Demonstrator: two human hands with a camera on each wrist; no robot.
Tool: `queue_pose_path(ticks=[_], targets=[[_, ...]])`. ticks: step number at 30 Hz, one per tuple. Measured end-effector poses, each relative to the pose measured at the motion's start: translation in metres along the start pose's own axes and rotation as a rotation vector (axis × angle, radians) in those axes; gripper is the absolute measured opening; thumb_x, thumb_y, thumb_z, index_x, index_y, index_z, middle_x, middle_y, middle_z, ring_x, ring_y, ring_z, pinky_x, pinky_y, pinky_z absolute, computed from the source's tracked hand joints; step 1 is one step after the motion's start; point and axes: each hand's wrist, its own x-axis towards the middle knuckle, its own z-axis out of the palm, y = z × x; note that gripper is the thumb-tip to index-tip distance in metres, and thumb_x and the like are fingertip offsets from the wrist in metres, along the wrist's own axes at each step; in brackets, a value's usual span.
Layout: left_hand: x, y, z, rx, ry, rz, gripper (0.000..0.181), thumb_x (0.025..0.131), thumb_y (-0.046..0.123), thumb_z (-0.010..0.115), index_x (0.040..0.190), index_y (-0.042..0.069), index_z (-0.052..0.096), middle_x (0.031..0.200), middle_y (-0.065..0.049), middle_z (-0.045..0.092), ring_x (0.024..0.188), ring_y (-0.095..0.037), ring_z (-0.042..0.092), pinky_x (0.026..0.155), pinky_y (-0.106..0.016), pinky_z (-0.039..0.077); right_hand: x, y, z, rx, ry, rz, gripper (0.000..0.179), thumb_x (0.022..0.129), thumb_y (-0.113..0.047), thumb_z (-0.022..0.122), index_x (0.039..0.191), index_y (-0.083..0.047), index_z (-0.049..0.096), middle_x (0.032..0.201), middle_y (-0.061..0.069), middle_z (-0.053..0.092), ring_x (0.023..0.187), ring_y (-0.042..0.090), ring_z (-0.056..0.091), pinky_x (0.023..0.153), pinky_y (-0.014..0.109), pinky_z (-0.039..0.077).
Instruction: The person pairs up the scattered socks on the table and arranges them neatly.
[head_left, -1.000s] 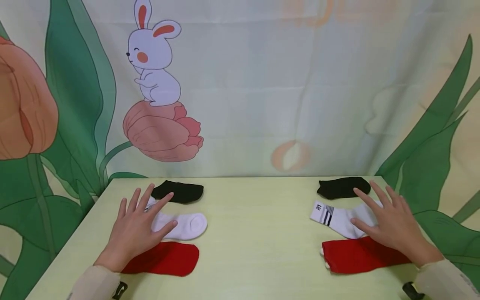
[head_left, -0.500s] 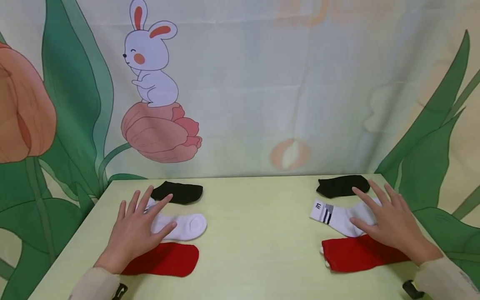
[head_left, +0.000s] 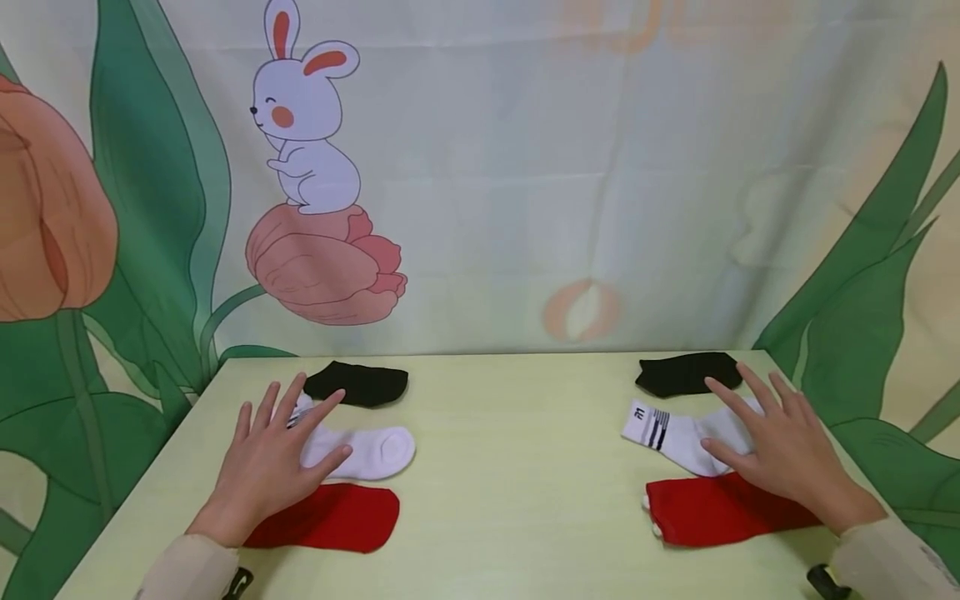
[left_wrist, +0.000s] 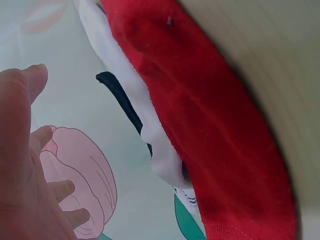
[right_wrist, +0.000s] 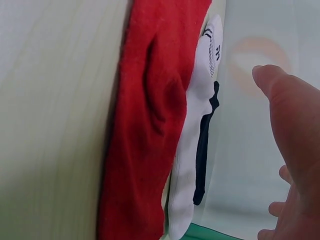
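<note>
My left hand (head_left: 270, 462) is held with fingers spread above the left group of socks, holding nothing. Below it lie a black sock (head_left: 363, 385), a white sock (head_left: 367, 452) and a red sock (head_left: 337, 518), one in front of another. On the right, my right hand (head_left: 787, 446) hovers with spread fingers over a second black sock (head_left: 678, 374), a white sock with dark stripes (head_left: 675, 439) and a red sock (head_left: 720, 510). Each hand partly hides its white and red socks. Both wrist views show the hand apart from the red sock (left_wrist: 200, 110) or red sock (right_wrist: 150, 120).
The socks lie on a pale yellow-green table (head_left: 510, 467). Behind its far edge hangs a curtain (head_left: 480, 167) printed with a rabbit, tulips and green leaves. A small black object (head_left: 238, 582) shows under the left sleeve, and another black object (head_left: 825, 581) under the right.
</note>
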Motion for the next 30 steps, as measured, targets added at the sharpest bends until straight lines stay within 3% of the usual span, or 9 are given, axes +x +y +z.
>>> queue_pose_path(ticks=[15,24,30], targets=[[0.001,0.001,0.003,0.014,0.001,-0.008,0.079,0.09,0.062,0.066,0.158,0.035,0.039,0.167,-0.022,0.018,0.148,-0.056,0.015,0.112,-0.078,0.006,0.002,0.001,0.001,0.009,0.0,-0.009,0.095,0.081,-0.053,0.079,0.16,-0.026,0.035,0.163,0.025,0.024,0.141,0.06,0.022,0.104,0.082,0.022],[0.006,-0.002,-0.002,0.01,0.002,0.007,0.078,0.091,0.062,0.065,0.158,0.033,0.039,0.167,-0.022,0.019,0.149,-0.056,0.014,0.113,-0.077,0.007,0.007,-0.004,0.0,0.011,-0.001,-0.014,0.095,0.079,-0.055,0.08,0.159,-0.025,0.037,0.163,0.024,0.024,0.141,0.06,0.023,0.106,0.081,0.02],[0.014,-0.004,-0.009,-0.003,-0.011,0.016,0.078,0.09,0.062,0.066,0.157,0.031,0.041,0.165,-0.024,0.022,0.145,-0.058,0.021,0.112,-0.078,0.01,0.013,-0.007,-0.001,0.002,-0.005,-0.038,0.093,0.079,-0.054,0.08,0.157,-0.024,0.04,0.161,0.026,0.027,0.139,0.059,0.026,0.105,0.081,0.022]])
